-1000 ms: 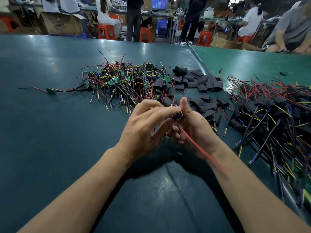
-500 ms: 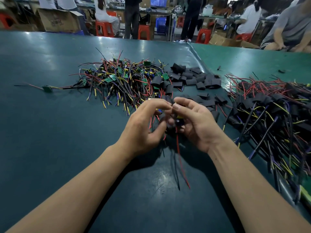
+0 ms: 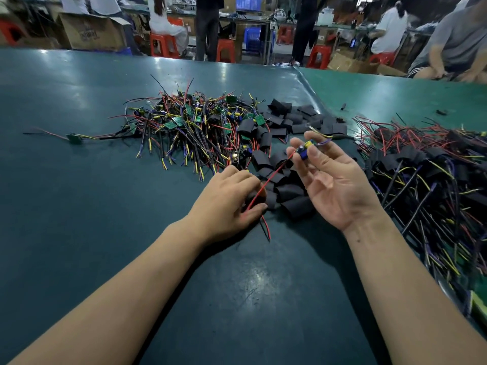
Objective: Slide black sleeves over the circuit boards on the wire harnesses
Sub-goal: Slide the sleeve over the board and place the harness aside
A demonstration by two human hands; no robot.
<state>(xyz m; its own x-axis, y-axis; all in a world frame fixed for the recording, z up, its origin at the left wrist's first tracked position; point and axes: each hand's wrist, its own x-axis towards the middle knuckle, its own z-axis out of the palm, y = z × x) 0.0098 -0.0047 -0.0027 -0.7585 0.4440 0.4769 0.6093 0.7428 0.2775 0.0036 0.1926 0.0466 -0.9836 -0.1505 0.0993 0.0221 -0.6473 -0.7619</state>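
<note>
My right hand (image 3: pixel 333 180) is raised palm-up and pinches a small circuit board (image 3: pixel 305 149) with blue and yellow parts between thumb and fingertips. Its red wire (image 3: pixel 274 175) trails down to the left. My left hand (image 3: pixel 226 201) lies low on the green table (image 3: pixel 92 206), fingers curled around a black sleeve (image 3: pixel 257 200) at the near edge of the loose sleeve pile (image 3: pixel 284 180). A heap of bare harnesses with green boards (image 3: pixel 195 127) lies behind the left hand. Sleeved harnesses (image 3: pixel 427 169) are piled to the right.
One stray harness with a green board (image 3: pixel 75 138) lies far left on the table. More black sleeves (image 3: pixel 303 119) spread toward the table seam. People, red stools and cardboard boxes stand beyond the far edge; another worker (image 3: pixel 458 40) sits at the back right.
My hands have separated. The right one rose and moved right with the board and its wires; the left one dropped to the sleeve pile and took hold of a sleeve.
</note>
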